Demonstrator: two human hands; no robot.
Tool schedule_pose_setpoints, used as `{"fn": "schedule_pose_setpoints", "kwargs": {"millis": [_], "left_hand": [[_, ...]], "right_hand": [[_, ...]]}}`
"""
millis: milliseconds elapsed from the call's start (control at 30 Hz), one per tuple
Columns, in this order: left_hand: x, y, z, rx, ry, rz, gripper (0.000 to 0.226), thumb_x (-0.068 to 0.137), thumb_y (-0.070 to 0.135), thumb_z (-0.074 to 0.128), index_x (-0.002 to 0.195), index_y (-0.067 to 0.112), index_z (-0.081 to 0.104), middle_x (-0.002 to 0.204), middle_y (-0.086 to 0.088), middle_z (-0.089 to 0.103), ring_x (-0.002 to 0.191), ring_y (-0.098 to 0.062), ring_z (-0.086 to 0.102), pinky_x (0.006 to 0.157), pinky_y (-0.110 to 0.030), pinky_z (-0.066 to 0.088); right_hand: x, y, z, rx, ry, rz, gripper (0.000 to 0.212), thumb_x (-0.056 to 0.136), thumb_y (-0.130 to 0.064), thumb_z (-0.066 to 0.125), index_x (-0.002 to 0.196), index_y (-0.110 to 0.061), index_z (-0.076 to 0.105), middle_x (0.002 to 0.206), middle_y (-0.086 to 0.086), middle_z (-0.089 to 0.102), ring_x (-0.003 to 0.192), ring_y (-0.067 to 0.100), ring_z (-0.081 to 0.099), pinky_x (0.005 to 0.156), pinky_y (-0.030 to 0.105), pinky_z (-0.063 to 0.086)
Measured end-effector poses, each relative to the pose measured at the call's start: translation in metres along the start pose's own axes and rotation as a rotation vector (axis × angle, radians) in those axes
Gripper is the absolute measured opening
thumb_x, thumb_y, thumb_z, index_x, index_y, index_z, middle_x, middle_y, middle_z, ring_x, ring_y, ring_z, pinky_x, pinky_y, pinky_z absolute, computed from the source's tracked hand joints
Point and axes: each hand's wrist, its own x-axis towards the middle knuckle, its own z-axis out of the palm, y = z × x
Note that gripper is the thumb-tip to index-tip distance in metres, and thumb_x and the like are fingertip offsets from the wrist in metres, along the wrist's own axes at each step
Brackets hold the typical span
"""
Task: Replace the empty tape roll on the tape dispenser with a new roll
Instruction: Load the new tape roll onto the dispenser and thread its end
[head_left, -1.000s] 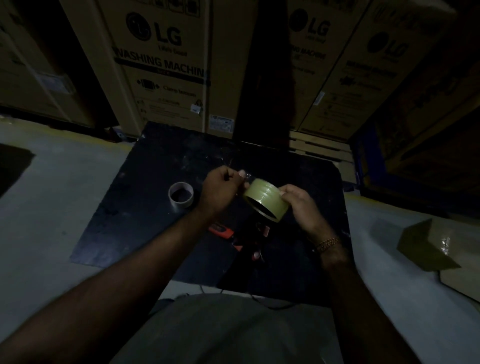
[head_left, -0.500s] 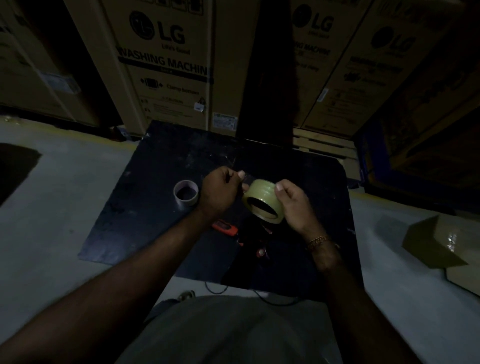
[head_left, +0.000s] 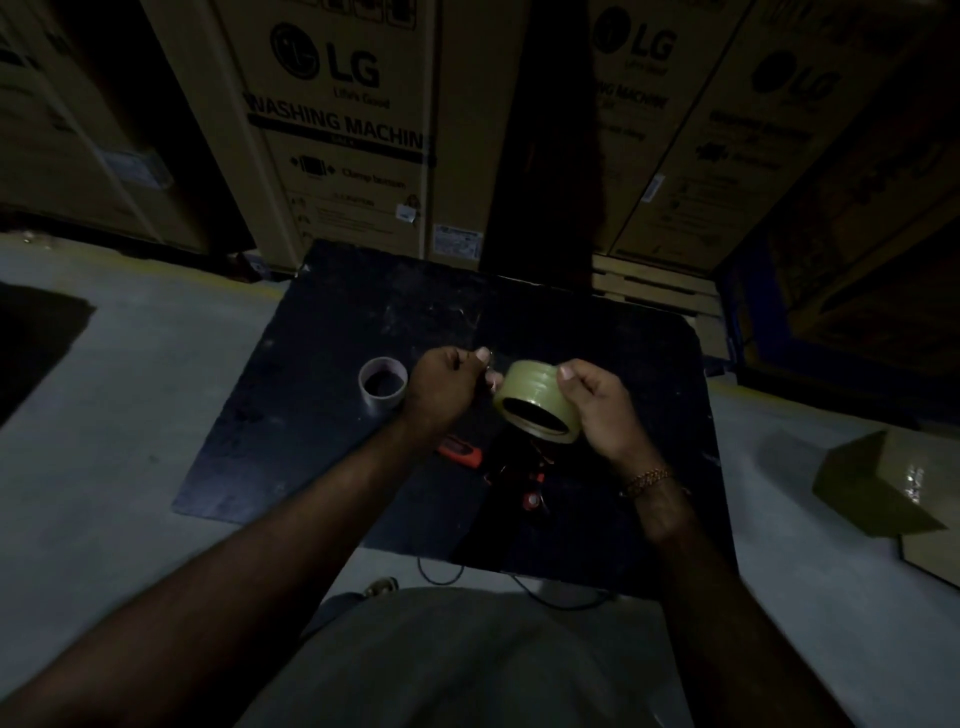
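Several LG cartons (head_left: 337, 130) behind black mat (head_left: 311, 415)

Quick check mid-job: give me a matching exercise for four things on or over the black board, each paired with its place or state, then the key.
Things:
1. new tape roll
2. empty core
3. tape dispenser
4. left hand

Places or states:
A. lies on the black board, below the hands
B. stands on the board, left of the left hand
C. gripped by the right hand, above the board
D. fingers curled, pinching at the roll's left edge

Pairs: 1-C, 2-B, 3-A, 4-D
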Motion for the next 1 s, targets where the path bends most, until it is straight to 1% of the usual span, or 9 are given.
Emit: {"fn": "schedule_pose_setpoints", "kwargs": {"millis": [167, 267, 367, 467, 600, 733, 800, 900, 1000], "left_hand": [[-0.002, -0.001, -0.001, -0.042, -0.015, -0.045, 0.041, 0.109, 0.023, 0.06, 0.075, 0.006, 0.073, 0.073, -0.006, 0.078, 0.077, -0.029, 0.068, 0.075, -0.038, 0.057], [-0.006, 0.001, -0.002, -0.066, -0.01, -0.062, 0.038, 0.109, 0.022, 0.06, 0.083, -0.002, 0.073, 0.085, -0.019, 0.077, 0.077, -0.028, 0.071, 0.077, -0.039, 0.062], [-0.007, -0.002, -0.005, -0.075, -0.014, -0.081, 0.038, 0.109, 0.022, 0.06, 0.079, 0.002, 0.072, 0.081, -0.017, 0.076, 0.07, -0.023, 0.072, 0.072, -0.035, 0.064], [-0.007, -0.004, -0.01, -0.081, -0.042, -0.087, 0.04, 0.109, 0.025, 0.06, 0.083, -0.002, 0.074, 0.082, -0.021, 0.075, 0.077, -0.031, 0.072, 0.083, -0.045, 0.063], [-0.014, -0.003, -0.014, -0.136, -0.053, -0.125, 0.039, 0.109, 0.023, 0.059, 0.08, 0.0, 0.071, 0.08, -0.018, 0.073, 0.07, -0.025, 0.07, 0.066, -0.033, 0.062], [-0.019, 0.002, -0.022, -0.219, -0.119, -0.175, 0.035, 0.107, 0.025, 0.062, 0.082, 0.002, 0.07, 0.083, -0.019, 0.074, 0.071, -0.025, 0.069, 0.076, -0.038, 0.061], [-0.02, 0.01, -0.028, -0.293, -0.179, -0.251, 0.048, 0.109, 0.045, 0.054, 0.091, 0.002, 0.068, 0.08, -0.014, 0.076, 0.07, -0.024, 0.073, 0.071, -0.036, 0.062], [-0.015, 0.015, -0.037, -0.391, -0.27, -0.353, 0.088, 0.105, 0.073, 0.015, 0.105, 0.001, 0.066, 0.092, -0.017, 0.074, 0.085, -0.029, 0.073, 0.084, -0.043, 0.057], [-0.019, 0.015, -0.037, -0.434, -0.237, -0.358, 0.066, 0.113, 0.057, 0.016, 0.125, 0.005, 0.055, 0.103, -0.016, 0.07, 0.093, -0.03, 0.072, 0.084, -0.045, 0.052]], "right_hand": [[-0.004, -0.006, 0.0, 0.021, -0.006, 0.018, 0.029, 0.108, -0.027, 0.051, 0.088, -0.017, 0.069, 0.084, 0.002, 0.065, 0.077, 0.016, 0.06, 0.07, 0.031, 0.049], [-0.006, -0.007, 0.0, 0.053, -0.005, 0.036, 0.028, 0.108, -0.025, 0.052, 0.092, -0.011, 0.07, 0.084, 0.003, 0.065, 0.077, 0.016, 0.061, 0.069, 0.031, 0.05], [-0.007, -0.006, 0.001, 0.06, -0.01, 0.046, 0.029, 0.108, -0.027, 0.053, 0.095, -0.009, 0.07, 0.087, 0.003, 0.067, 0.079, 0.017, 0.062, 0.071, 0.032, 0.05], [-0.01, -0.006, 0.003, 0.077, -0.022, 0.055, 0.027, 0.108, -0.028, 0.053, 0.09, -0.017, 0.07, 0.086, 0.002, 0.066, 0.079, 0.018, 0.061, 0.071, 0.033, 0.05], [-0.013, -0.008, 0.004, 0.1, -0.029, 0.061, 0.029, 0.108, -0.026, 0.052, 0.096, -0.007, 0.07, 0.087, 0.008, 0.065, 0.08, 0.022, 0.06, 0.073, 0.034, 0.048], [-0.019, -0.01, 0.006, 0.218, -0.045, 0.105, 0.027, 0.104, -0.032, 0.057, 0.087, -0.015, 0.069, 0.084, 0.008, 0.067, 0.073, 0.02, 0.061, 0.067, 0.033, 0.049], [-0.023, -0.012, 0.004, 0.291, -0.048, 0.13, 0.027, 0.106, -0.026, 0.054, 0.091, -0.012, 0.07, 0.085, 0.007, 0.069, 0.074, 0.017, 0.064, 0.068, 0.033, 0.051], [-0.028, -0.017, 0.001, 0.363, -0.065, 0.154, 0.03, 0.109, -0.022, 0.047, 0.101, -0.006, 0.071, 0.093, 0.009, 0.073, 0.082, 0.018, 0.069, 0.075, 0.032, 0.057], [-0.028, -0.023, 0.0, 0.467, -0.057, 0.166, 0.035, 0.11, -0.022, 0.044, 0.115, 0.005, 0.067, 0.106, 0.018, 0.07, 0.097, 0.028, 0.066, 0.086, 0.039, 0.054]]}}
